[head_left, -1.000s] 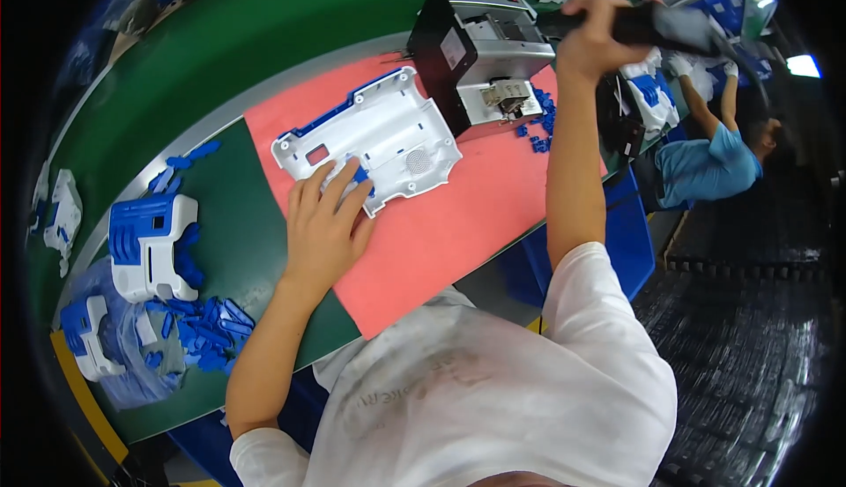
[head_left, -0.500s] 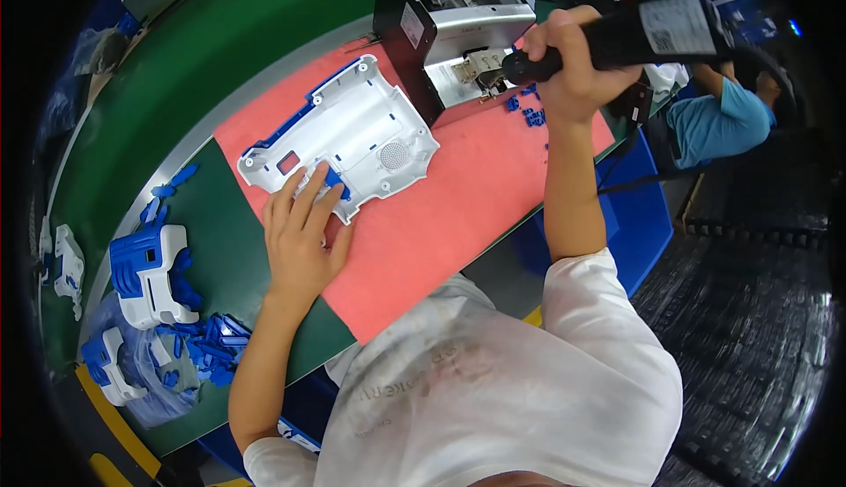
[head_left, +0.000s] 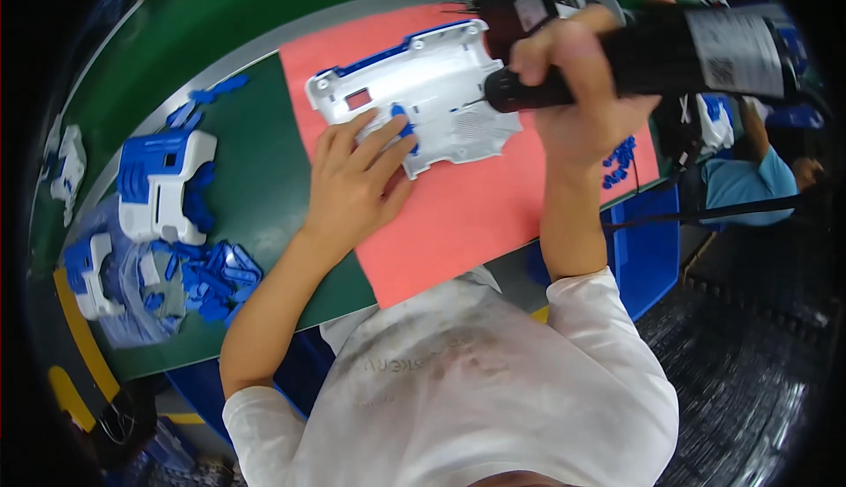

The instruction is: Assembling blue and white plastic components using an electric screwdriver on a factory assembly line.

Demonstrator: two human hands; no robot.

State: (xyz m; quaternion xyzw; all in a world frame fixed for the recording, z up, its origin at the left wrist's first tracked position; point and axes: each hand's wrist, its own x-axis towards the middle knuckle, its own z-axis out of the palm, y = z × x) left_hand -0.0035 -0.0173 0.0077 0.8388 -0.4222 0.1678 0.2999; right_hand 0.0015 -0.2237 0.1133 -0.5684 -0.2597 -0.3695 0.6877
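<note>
A white plastic housing shell (head_left: 441, 90) with a blue edge strip lies inner side up on a pink mat (head_left: 449, 223). My left hand (head_left: 357, 174) rests on its near left part, fingers spread, fingertips touching a blue plastic piece (head_left: 402, 124) in the shell. My right hand (head_left: 586, 90), smeared by motion, is wrapped round a black electric screwdriver (head_left: 648, 55). The driver lies almost level, its thin bit pointing left over the right part of the shell, near the round speaker grille. Whether the bit touches the shell, I cannot tell.
Behind the driver stands a black and silver machine (head_left: 520, 7). Small blue parts (head_left: 619, 163) lie on the mat's right side. At left are blue-and-white housings (head_left: 163, 185) and a heap of blue parts (head_left: 216, 275). A co-worker in a light blue shirt (head_left: 749, 187) sits at right.
The screwdriver has moved from the machine's front to over the shell. My view has shifted, so shell, mat and machine appear further right. My left hand stays on the shell.
</note>
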